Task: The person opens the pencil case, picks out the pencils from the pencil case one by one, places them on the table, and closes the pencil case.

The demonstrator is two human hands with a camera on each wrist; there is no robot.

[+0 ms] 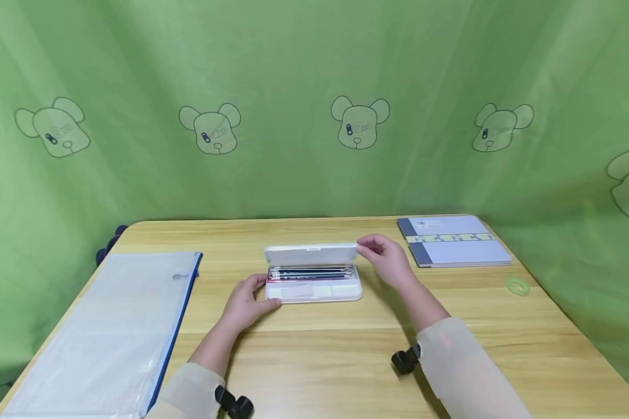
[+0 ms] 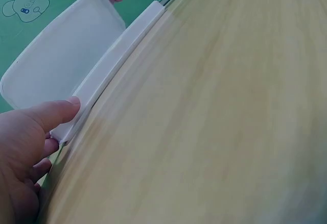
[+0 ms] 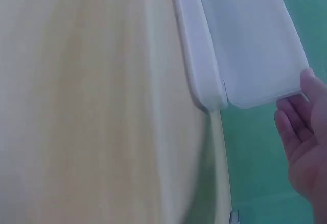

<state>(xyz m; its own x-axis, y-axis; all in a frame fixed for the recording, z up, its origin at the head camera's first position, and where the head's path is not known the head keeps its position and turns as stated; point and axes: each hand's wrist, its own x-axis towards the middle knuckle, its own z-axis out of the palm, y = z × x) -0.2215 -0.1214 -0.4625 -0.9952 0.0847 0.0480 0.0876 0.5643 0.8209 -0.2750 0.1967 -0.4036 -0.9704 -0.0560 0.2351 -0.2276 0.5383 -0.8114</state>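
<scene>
A white pencil case (image 1: 314, 294) lies on the table with its lid (image 1: 310, 254) raised at the back. Several pencils (image 1: 311, 272) are lined up in its rear section, and a pale, flat piece (image 1: 297, 290) sits in the front section. My left hand (image 1: 244, 304) grips the case's left end, thumb at the front edge; the left wrist view shows that thumb (image 2: 56, 113) on the case's side. Up at the lid's right corner, my right hand (image 1: 387, 259) pinches the edge between thumb and fingers, also visible in the right wrist view. Pencils are hidden in both wrist views.
To the left lies a translucent zip pouch (image 1: 105, 331) with a blue edge. A notebook (image 1: 456, 250) with a patterned band lies at the back right, and a light-green ring (image 1: 518, 286) near the table's right edge. A green curtain (image 1: 293, 174) hangs behind.
</scene>
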